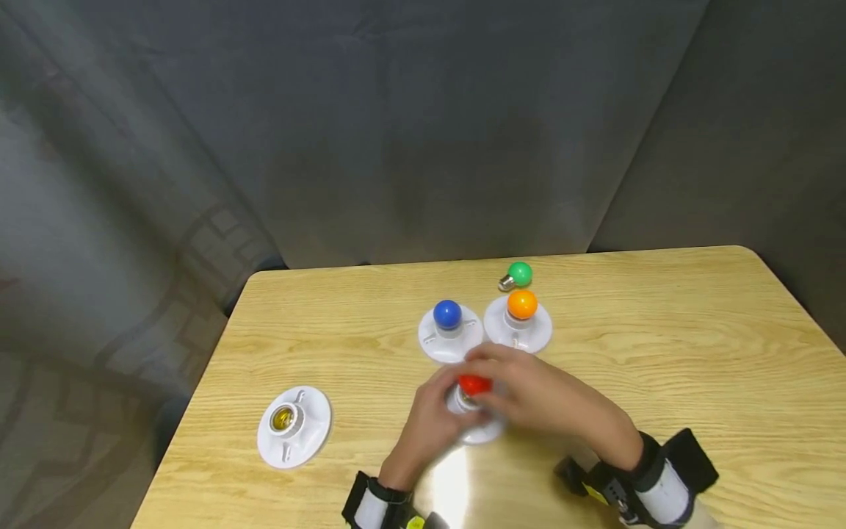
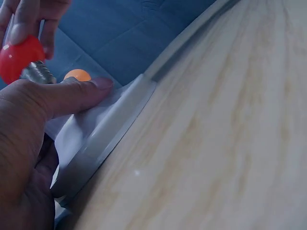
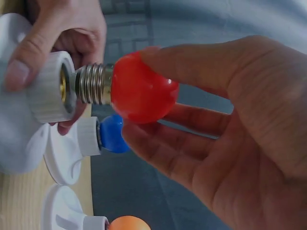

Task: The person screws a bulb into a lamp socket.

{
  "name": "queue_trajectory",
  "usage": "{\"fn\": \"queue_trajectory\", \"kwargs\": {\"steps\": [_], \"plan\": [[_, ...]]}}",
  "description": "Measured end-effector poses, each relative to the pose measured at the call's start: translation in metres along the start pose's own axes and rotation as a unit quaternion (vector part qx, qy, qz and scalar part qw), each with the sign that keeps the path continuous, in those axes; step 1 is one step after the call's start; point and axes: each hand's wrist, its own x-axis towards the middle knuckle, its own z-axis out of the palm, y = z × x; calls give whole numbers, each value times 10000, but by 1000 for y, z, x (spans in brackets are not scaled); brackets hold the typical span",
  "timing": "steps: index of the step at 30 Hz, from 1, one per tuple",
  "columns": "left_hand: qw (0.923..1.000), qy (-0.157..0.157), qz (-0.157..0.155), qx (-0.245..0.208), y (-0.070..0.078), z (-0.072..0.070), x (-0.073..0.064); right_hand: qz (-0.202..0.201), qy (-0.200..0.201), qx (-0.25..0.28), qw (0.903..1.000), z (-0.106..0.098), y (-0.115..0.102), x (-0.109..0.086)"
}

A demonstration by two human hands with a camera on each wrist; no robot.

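Desk [image 1: 661, 382]: wood-grained, grey cloth [image 1: 423, 132] behind.
Red bulb [image 3: 144, 91]: at the mouth of the socket [image 3: 48, 88], pinched in my right fingers [image 3: 156, 148].
Socket: gripped by my left fingers [image 3: 88, 52].
Screwing-in: just starting, I judge — next wants straight alignment, then turning.
Threads [image 3: 93, 85]: bare in the right-wrist view; in the head view, my fingers mostly hide them.

The left hand [image 1: 429, 426] gripped a white holder [image 1: 484, 433], the right hand [image 1: 532, 378] a red bulb [image 1: 474, 384] over it. Behind stood a blue bulb [image 1: 447, 314] and an orange bulb [image 1: 522, 304]; a green bulb [image 1: 521, 274] lay beyond.
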Motion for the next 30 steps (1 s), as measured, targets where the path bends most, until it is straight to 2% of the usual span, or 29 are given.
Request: {"fn": "queue_trajectory", "kwargs": {"steps": [4,11,17,24,30], "plan": [[9999,16,99,8,-1,-1,0,-19,-46,-150,9999,7,0,2],[9995,8,297,59,-3,-1,0,217,-196,-353,9989,12,-5,1],[9995,5,323,40,-3,-2,0,329,-64,-698,9970,15,-10,3],[9988,42,488,19,-5,-1,0,226,110,-1287,9914,16,-14,6],[9989,-20,468,-82,-5,-2,-1,269,-72,-1290,9913,10,-19,6]]}}
